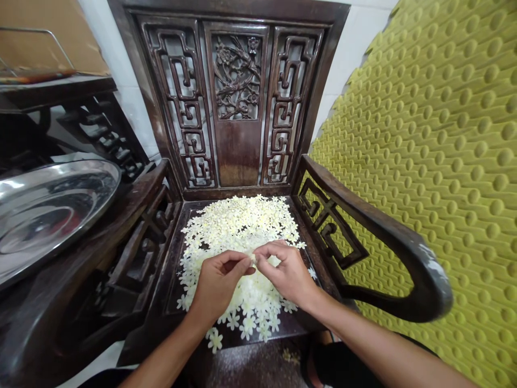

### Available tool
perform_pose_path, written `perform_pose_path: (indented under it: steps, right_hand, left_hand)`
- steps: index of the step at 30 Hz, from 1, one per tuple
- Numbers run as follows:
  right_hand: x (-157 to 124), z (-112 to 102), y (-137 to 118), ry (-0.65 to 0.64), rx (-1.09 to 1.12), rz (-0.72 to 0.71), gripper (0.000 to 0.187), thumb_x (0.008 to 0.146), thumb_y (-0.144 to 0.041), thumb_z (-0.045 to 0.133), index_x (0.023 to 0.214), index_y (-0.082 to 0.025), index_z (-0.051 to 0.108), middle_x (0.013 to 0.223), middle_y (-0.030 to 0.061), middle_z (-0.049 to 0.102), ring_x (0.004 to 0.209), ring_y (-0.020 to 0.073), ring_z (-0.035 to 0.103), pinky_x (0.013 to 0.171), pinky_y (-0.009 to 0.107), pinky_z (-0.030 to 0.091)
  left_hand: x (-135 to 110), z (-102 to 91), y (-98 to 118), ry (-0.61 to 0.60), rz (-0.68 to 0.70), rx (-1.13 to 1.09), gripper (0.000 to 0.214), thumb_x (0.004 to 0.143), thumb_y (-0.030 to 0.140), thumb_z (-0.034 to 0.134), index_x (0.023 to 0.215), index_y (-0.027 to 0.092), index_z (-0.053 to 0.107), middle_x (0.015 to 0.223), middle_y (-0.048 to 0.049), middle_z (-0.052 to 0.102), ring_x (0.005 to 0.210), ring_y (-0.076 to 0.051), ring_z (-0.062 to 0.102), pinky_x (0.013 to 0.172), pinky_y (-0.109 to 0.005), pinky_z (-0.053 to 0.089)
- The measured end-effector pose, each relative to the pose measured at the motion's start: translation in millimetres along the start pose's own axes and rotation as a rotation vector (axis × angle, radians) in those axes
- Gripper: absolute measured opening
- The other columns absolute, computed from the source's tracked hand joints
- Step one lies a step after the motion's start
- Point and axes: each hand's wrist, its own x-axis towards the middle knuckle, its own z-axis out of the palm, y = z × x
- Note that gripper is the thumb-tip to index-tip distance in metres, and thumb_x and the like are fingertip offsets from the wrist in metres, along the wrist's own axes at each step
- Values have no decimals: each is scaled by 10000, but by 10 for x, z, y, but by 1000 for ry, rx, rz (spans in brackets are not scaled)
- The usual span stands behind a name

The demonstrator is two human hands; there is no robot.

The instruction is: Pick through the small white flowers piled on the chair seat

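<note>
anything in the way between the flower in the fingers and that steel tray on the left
Yes. The carved dark wood armrest of the chair stands between the small white flower at the left hand and right hand and the steel tray, which lies beyond it.

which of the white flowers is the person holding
The small pale flower pinched where the left hand and right hand meet, lifted off the others, which lie loose in a heap of white flowers on the dark carved chair seat.

Pale speck (253,260) between the meeting fingertips (262,251), mostly hidden, too small to identify.
</note>
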Motion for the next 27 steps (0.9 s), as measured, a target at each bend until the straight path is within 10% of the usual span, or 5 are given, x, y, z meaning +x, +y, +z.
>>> perform_pose_path:
  steps: [27]
  right_hand:
    - [-8,25,-2,-48,248,156,208,934,-278,564,788,-181,676,748,7,663,737,158,604,702,267,465]
  left_hand:
    - [-1,-11,28,40,-39,-51,123,775,266,774,781,149,736,737,-2,737,709,-169,742,720,-256,597]
